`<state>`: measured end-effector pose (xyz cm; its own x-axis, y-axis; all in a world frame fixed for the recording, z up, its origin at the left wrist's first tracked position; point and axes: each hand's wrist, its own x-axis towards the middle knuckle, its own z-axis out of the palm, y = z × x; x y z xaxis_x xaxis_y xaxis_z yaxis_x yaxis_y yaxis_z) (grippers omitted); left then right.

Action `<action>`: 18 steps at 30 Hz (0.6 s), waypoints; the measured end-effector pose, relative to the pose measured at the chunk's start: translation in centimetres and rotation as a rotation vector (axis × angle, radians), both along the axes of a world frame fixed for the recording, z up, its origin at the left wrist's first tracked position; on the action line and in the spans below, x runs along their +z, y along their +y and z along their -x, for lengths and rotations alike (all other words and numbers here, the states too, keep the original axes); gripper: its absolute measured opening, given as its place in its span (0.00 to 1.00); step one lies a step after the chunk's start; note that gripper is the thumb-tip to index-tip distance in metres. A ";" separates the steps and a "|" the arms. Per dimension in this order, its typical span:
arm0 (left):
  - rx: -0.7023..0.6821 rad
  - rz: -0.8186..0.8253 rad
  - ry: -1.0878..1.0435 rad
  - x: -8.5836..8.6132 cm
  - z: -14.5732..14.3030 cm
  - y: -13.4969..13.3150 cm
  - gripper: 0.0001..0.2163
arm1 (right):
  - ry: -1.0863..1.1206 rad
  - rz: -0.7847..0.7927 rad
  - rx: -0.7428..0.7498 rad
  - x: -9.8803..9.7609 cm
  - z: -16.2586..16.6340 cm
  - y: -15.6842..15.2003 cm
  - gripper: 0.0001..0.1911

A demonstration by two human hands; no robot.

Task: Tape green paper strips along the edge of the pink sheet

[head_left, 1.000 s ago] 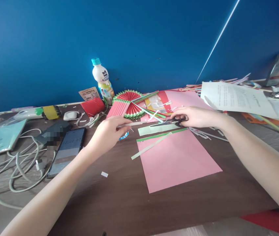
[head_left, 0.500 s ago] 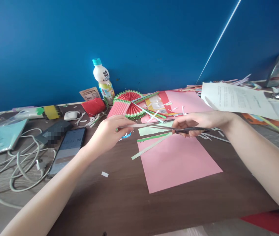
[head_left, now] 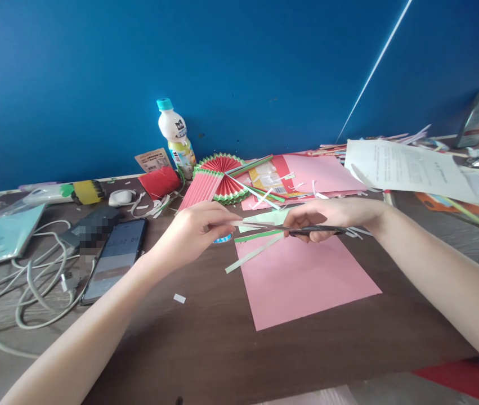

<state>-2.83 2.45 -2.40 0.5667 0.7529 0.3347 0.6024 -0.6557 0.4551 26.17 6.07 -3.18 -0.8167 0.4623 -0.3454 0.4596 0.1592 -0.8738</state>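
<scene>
My left hand [head_left: 192, 230] pinches a thin pale paper strip [head_left: 239, 223] between thumb and fingers, palm down. In my right hand [head_left: 327, 216] are dark-handled scissors [head_left: 317, 230], their blades pointing left along the strip, close to my left fingertips. Below the hands a pink paper sheet [head_left: 307, 287] lies flat on the table. Across its upper left edge lie a pale green strip [head_left: 250, 256] and a darker green strip [head_left: 256, 236]. Behind the blades is a light green paper piece [head_left: 279, 216]. A blue-and-white round item [head_left: 223, 239] is partly hidden by my left hand.
A pleated red-and-green paper fan [head_left: 222, 169] and a bottle [head_left: 179, 138] stand near the blue wall. Left are a phone [head_left: 115, 261], looped cables [head_left: 32, 281] and a teal packet [head_left: 5, 233]. A printed sheet [head_left: 408, 171] and paper scraps lie at right.
My right hand has moved left and slightly down with the scissors, nearer to my left hand. My left hand has shifted slightly right and down. The scissor blades appear closer together.
</scene>
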 end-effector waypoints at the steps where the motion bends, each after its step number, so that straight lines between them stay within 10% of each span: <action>1: -0.005 -0.009 0.002 0.0 0.0 0.0 0.10 | 0.007 -0.001 0.001 0.0 0.1 0.0 0.22; 18: -0.003 0.007 -0.002 0.5 0.0 -0.1 0.10 | -0.008 -0.030 -0.005 -0.2 -0.5 0.2 0.20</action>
<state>-2.86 2.35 -1.89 0.5679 0.7535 0.3312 0.5995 -0.6544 0.4608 26.63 6.28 -3.41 -0.8120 0.4762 -0.3375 0.4669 0.1829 -0.8652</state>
